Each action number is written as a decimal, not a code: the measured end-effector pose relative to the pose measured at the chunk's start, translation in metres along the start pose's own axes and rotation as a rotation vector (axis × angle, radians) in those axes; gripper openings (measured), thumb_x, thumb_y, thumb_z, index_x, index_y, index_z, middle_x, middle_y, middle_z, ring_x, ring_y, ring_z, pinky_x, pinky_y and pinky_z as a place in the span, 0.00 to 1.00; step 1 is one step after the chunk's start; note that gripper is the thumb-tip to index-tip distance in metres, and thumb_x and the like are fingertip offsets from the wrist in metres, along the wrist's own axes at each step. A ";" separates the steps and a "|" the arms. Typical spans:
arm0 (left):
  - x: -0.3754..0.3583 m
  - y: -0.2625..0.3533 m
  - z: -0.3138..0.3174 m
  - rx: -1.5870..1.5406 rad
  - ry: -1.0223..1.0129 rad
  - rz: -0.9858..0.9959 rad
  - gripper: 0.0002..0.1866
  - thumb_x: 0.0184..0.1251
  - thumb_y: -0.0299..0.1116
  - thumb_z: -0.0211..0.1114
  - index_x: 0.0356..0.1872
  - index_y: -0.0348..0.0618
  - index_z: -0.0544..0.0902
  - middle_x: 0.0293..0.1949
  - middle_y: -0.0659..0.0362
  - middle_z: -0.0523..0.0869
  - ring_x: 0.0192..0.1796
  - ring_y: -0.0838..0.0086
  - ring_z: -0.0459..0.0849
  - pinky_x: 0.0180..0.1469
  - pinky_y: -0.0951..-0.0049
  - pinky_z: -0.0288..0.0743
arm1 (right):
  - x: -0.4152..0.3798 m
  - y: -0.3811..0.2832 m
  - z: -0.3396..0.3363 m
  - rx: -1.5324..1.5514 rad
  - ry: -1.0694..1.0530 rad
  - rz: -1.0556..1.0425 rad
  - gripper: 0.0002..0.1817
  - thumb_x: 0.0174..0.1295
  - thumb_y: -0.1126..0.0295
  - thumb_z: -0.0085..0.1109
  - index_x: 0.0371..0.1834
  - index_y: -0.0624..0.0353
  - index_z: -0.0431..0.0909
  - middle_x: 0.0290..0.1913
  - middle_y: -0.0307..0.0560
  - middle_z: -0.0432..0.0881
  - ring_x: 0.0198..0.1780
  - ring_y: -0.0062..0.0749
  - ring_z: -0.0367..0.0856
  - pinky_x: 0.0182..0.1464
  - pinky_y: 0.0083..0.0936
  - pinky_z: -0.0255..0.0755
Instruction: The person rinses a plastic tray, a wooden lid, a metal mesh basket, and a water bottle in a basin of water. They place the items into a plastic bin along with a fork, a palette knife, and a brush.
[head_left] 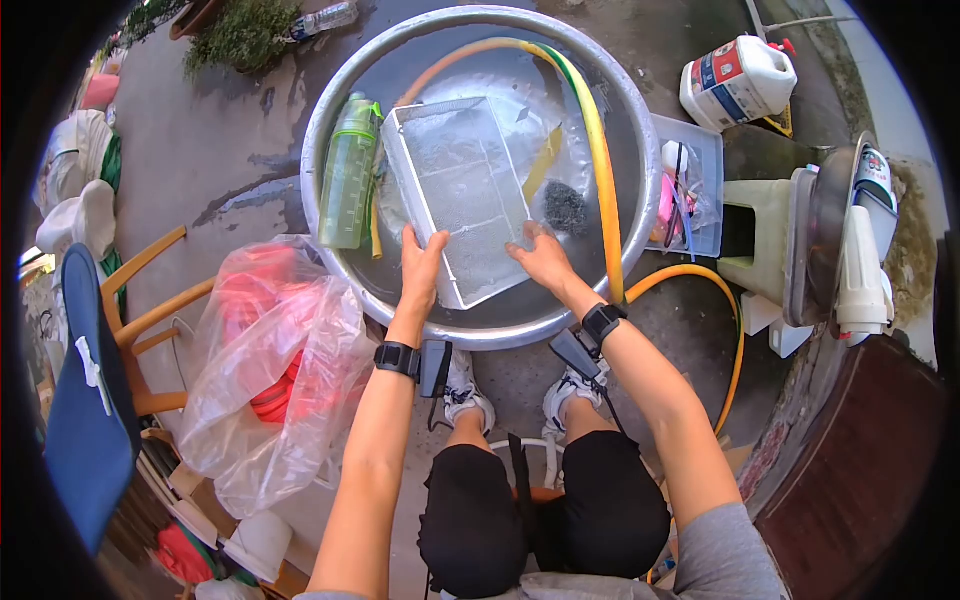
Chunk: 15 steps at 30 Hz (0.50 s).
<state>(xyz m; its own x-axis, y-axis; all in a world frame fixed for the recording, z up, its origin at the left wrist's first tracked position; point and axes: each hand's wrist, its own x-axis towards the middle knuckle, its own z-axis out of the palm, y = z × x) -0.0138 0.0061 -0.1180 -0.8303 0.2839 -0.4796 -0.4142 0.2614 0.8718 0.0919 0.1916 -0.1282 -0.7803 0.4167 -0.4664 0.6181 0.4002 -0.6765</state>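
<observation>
A clear plastic box (455,185) with low dividers is tilted inside a wide metal basin (316,120) holding water. My left hand (422,268) grips the box's near left side, its thumb by the rim. At the near right side, my right hand (545,260) holds the edge, the fingers partly hidden. A green water bottle (350,175) lies against the basin's left wall. Right of the box are a dark scouring pad (566,208) and a yellowish strip (543,162). A yellow hose (603,180) curves through the basin and over its rim.
A clear bag with red contents (275,350) and a blue chair (90,380) stand left. To the right are a plastic bin (708,235) of small items, a white jug (738,82) and a stool (755,235). A plant (245,35) is at the far left.
</observation>
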 end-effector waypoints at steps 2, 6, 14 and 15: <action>0.007 -0.008 0.004 0.037 0.027 -0.072 0.38 0.61 0.41 0.61 0.66 0.28 0.59 0.60 0.41 0.70 0.61 0.60 0.71 0.62 0.68 0.65 | -0.006 -0.005 -0.004 -0.043 0.017 -0.050 0.26 0.60 0.55 0.60 0.54 0.64 0.74 0.52 0.60 0.79 0.54 0.53 0.76 0.56 0.38 0.70; 0.009 0.007 0.010 0.082 -0.014 -0.369 0.41 0.68 0.44 0.56 0.73 0.34 0.49 0.68 0.37 0.63 0.69 0.53 0.64 0.65 0.59 0.63 | -0.011 -0.036 -0.021 -0.048 -0.194 -0.125 0.20 0.60 0.54 0.60 0.40 0.63 0.78 0.43 0.58 0.81 0.48 0.54 0.78 0.50 0.41 0.72; 0.009 -0.001 0.028 -0.053 -0.052 -0.514 0.39 0.67 0.44 0.60 0.71 0.35 0.51 0.62 0.40 0.68 0.60 0.51 0.72 0.45 0.47 0.77 | -0.019 -0.041 0.011 -0.235 -0.372 -0.314 0.23 0.58 0.54 0.62 0.45 0.62 0.75 0.42 0.55 0.81 0.48 0.53 0.79 0.47 0.43 0.73; 0.005 0.006 0.031 -0.051 -0.049 -0.513 0.39 0.67 0.44 0.60 0.71 0.35 0.51 0.62 0.40 0.68 0.60 0.51 0.72 0.45 0.47 0.77 | -0.020 -0.042 0.012 -0.341 -0.399 -0.340 0.21 0.57 0.56 0.63 0.45 0.62 0.75 0.43 0.55 0.82 0.48 0.52 0.79 0.46 0.43 0.74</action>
<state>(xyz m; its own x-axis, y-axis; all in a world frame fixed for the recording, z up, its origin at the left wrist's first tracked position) -0.0087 0.0377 -0.1185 -0.4975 0.1742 -0.8498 -0.7823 0.3333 0.5263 0.0801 0.1564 -0.0978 -0.8733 -0.0908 -0.4786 0.2732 0.7221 -0.6355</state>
